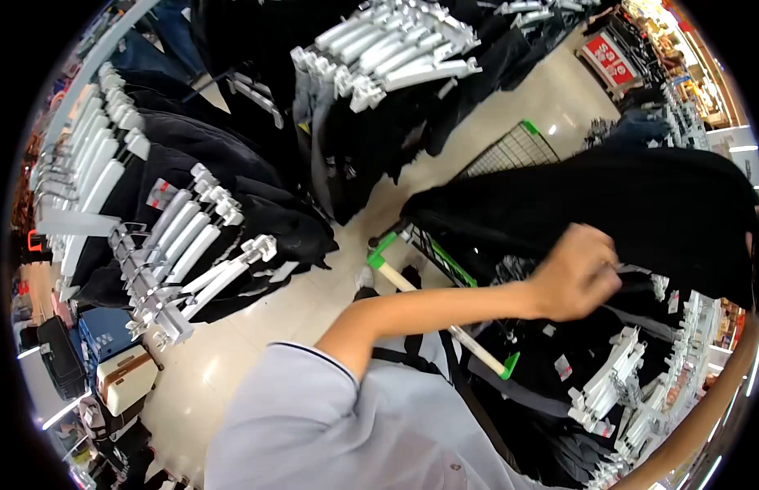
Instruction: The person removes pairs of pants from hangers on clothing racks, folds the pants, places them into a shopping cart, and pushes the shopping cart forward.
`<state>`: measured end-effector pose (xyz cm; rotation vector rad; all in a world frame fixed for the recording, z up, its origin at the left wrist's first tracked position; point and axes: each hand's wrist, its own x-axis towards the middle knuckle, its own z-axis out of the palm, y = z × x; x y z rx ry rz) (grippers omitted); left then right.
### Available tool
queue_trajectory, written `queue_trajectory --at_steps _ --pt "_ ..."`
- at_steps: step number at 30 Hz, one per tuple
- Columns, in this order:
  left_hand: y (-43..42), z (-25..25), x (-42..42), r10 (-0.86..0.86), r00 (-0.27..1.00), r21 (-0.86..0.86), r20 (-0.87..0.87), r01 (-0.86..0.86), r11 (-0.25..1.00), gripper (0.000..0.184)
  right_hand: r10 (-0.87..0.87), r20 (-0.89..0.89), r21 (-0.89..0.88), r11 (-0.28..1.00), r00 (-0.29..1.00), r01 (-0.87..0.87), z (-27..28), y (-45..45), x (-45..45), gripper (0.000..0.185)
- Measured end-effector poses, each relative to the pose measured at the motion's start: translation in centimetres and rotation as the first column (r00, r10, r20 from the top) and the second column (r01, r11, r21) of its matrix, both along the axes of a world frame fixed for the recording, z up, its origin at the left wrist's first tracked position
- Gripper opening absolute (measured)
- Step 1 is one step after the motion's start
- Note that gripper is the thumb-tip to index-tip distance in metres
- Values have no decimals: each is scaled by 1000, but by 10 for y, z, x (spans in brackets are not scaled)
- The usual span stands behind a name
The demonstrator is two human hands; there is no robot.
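A long black garment stretches from the middle to the right edge, partly over a shopping cart with green corners. Its kind cannot be told. My left hand is in front of its lower edge, fingers curled and somewhat blurred; what they hold, if anything, is hidden. At the far right border, my right hand shows only as a sliver against the garment's end, gripping it. The right forearm rises from the bottom right corner.
Racks of dark clothes on white clip hangers stand ahead, with more hangers at left and others at lower right. Suitcases stand on the pale floor at left. A red sale sign is at upper right.
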<state>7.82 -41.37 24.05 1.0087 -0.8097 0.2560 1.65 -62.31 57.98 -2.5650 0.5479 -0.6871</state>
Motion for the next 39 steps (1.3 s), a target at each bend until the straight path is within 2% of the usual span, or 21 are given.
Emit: queue_trajectory --at_steps 1,2,3,4,5,6,8,9,13,14,18,20,22,25,26,30,32,34,35,38,39 --pt "6 -29 3 29 975 91 -222 -8 996 16 -88 19 20 996 996 88 14 1 -9 62" --pt "6 -60 0 -135 730 53 -670 228 972 20 -174 51 39 984 983 173 25 3 -15 63" --pt "0 -98 12 -181 611 -24 -771 256 966 36 -104 122 14 995 987 103 29 15 -16 59" --pt "-1 -137 19 -313 212 -222 -926 366 904 47 -18 196 46 999 981 10 28 29 -17 59" --pt "7 -154 30 -305 97 -263 -947 309 914 54 -27 173 -41 999 985 35 47 5 -30 60" --pt "13 -163 39 -225 155 -183 -962 246 952 57 -37 149 -129 990 988 57 65 -5 -36 60" --pt "18 -174 59 -243 107 -225 -964 163 961 61 -71 255 -154 982 964 112 84 -7 -49 59" --pt "17 -171 67 -159 166 -134 -973 151 979 60 -62 350 -206 968 935 141 90 -14 -55 55" --pt "1 -151 84 40 314 79 -948 114 990 60 -67 400 -277 942 914 190 103 -14 -73 52" --pt "-4 -145 86 31 313 74 -949 127 989 60 -69 407 -283 939 911 198 103 -14 -76 52" --pt "-30 -141 79 -76 549 108 -832 296 949 57 -71 412 -304 929 909 211 102 -12 -82 50" --pt "-39 -137 69 -11 687 284 -727 315 906 63 -75 413 -311 925 908 218 100 -11 -84 49" --pt "-43 -136 60 -37 838 402 -545 300 865 83 -80 413 -316 922 907 225 97 -8 -89 48" --pt "-44 -143 59 -166 895 516 -413 380 768 111 -84 410 -319 920 908 229 94 -7 -92 46" --pt "-45 -147 63 -287 874 470 -392 458 754 113 -84 410 -321 919 908 230 93 -7 -92 46" --pt "-60 -162 48 -350 896 584 -275 444 679 108 -90 404 -323 917 910 234 91 -6 -98 44" --pt "-65 -173 38 -341 887 542 -313 461 703 102 -96 402 -321 917 911 238 90 -5 -100 43" --pt "-54 -169 32 -325 882 656 -340 470 590 101 -101 401 -318 916 910 242 88 -6 -102 42" --pt "-51 -169 30 -324 847 617 -422 530 582 88 -103 398 -317 917 912 242 86 -6 -103 41" --pt "-45 -180 19 -437 805 619 -401 590 519 71 -111 396 -320 913 911 251 83 -5 -105 40" --pt "-39 -182 12 -415 824 595 -386 566 571 57 -117 392 -321 912 912 255 81 -5 -105 39"
